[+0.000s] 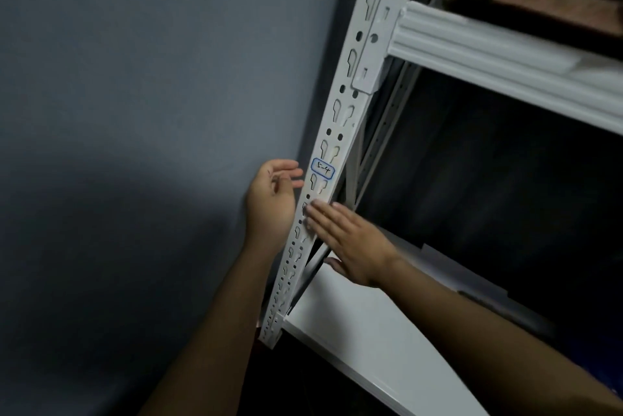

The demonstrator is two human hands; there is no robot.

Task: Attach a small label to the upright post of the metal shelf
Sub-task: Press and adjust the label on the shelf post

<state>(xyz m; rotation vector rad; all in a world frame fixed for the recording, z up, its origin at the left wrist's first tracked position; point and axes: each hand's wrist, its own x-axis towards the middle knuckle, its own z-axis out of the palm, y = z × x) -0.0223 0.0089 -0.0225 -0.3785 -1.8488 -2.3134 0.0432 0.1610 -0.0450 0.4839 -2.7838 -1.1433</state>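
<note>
1. Progress: the task is judged nearly complete. The label [322, 169] is already seen lying flat on the front face of the upright post [340, 132]; no lifted corner can be made out. Only a final press or check is judged to be left, if anything.

2. Grey wall [135, 78] is noted at far left, with a shadow across its lower part.

3. Left hand [271, 200] is held just beside the post's left edge, level with the label. Its fingers are relaxed and slightly spread, and nothing is pinched. Contact with the post cannot be told.

4. Label: small, white, rounded rectangle with a blue border, marked by hand with what reads as "5-4". It is placed between two pairs of keyhole slots, about mid-height on the visible post.

5. Right hand [350, 240] is laid below the label, fingers straight and close together, tips resting on the post face. Nothing is gripped.

6. Shelf beam [505, 58] and lower white shelf board [371, 341] are seen at right.
</note>
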